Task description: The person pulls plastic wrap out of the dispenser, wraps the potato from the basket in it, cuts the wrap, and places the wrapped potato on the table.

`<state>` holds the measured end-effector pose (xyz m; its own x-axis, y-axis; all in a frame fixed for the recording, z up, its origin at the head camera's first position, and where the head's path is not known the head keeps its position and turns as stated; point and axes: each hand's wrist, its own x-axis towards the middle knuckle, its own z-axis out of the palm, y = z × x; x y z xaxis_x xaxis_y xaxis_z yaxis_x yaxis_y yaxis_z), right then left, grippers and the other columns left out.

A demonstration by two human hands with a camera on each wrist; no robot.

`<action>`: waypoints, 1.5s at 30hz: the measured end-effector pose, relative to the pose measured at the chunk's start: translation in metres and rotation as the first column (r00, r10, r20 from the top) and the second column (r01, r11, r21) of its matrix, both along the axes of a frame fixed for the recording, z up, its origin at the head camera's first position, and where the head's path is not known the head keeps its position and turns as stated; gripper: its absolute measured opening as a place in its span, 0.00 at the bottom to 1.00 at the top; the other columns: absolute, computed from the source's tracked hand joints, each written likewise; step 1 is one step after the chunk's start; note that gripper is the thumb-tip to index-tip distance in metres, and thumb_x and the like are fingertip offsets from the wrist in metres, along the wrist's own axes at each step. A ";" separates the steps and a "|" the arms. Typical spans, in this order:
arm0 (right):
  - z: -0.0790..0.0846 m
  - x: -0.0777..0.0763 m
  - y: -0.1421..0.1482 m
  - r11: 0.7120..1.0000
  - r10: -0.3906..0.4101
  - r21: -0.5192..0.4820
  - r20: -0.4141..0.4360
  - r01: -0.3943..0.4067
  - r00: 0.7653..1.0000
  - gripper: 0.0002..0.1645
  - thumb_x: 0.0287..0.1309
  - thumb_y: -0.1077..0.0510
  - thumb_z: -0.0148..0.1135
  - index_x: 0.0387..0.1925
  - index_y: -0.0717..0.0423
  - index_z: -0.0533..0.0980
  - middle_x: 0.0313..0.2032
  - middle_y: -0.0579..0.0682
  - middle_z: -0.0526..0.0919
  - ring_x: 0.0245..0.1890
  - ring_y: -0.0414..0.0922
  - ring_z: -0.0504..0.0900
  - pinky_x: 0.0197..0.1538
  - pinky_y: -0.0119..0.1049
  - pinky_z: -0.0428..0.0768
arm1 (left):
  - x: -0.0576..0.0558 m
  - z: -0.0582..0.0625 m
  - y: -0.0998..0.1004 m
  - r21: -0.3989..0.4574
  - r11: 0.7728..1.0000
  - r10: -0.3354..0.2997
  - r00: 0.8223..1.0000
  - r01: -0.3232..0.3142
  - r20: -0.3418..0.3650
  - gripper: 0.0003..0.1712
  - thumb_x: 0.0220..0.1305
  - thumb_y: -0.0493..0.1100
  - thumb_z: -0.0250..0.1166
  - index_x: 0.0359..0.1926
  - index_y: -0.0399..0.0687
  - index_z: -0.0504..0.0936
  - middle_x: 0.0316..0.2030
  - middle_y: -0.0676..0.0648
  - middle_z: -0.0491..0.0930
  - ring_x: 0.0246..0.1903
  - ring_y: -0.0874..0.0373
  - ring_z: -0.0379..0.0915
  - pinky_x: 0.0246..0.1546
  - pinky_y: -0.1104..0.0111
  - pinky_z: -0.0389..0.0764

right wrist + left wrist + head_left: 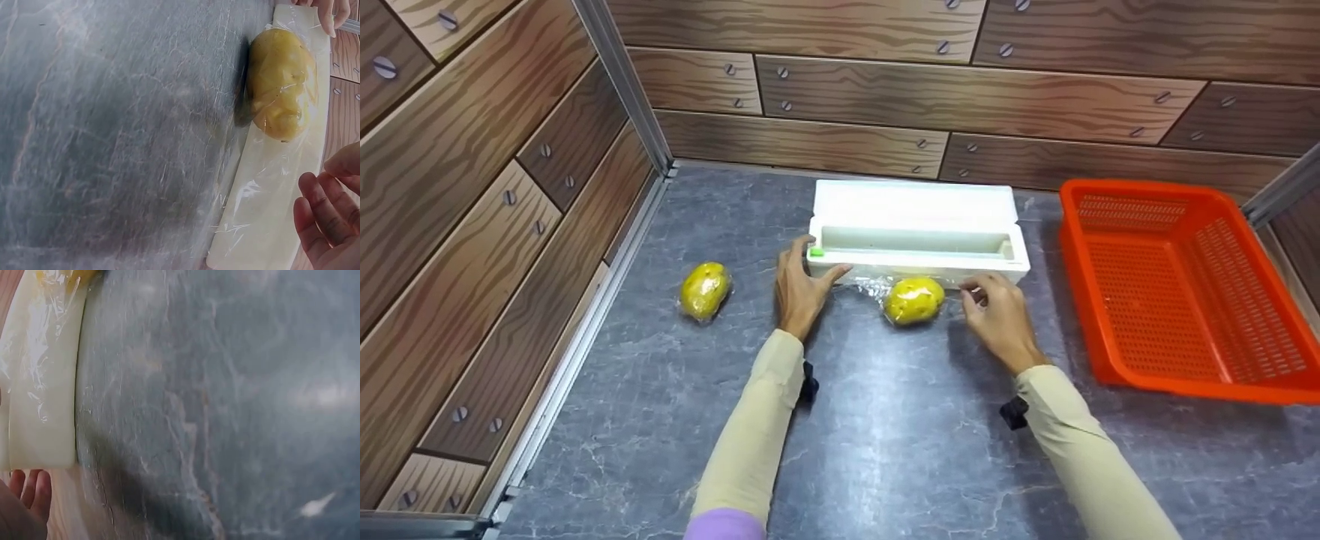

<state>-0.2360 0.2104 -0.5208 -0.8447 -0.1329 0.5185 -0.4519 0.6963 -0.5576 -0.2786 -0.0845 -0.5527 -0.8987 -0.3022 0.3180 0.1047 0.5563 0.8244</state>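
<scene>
A white box [915, 262] stands with its lid [915, 204] raised and a green slider [816, 253] at its left end. Clear cling film [873, 286] lies along its front, wrinkled beside a yellow potato [913, 301]. My left hand [802, 289] spans the box's left front corner, thumb stretched along the front edge and fingers at the end. In the left wrist view, its fingertips [40, 486] meet the box end. To the potato's right, my right hand [997, 315] has bent fingers and thumb close together at the film; I cannot tell whether they pinch it.
Another potato [706, 291], wrapped in film, lies on the grey marbled surface [645, 405] at the left. An orange perforated basket [1084, 300] stands to the right. Wood-patterned walls [847, 90] close off the back and left.
</scene>
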 end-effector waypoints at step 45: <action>0.037 -0.076 -0.189 0.918 0.253 0.264 0.182 -0.295 0.950 0.06 0.60 0.67 0.68 0.37 0.60 0.88 0.38 0.55 0.85 0.40 0.54 0.84 0.48 0.48 0.82 | -0.019 -0.002 -0.026 -0.092 0.976 -0.203 0.977 0.196 -0.068 0.25 0.50 0.36 0.74 0.53 0.45 0.86 0.41 0.43 0.85 0.42 0.48 0.76 0.48 0.56 0.77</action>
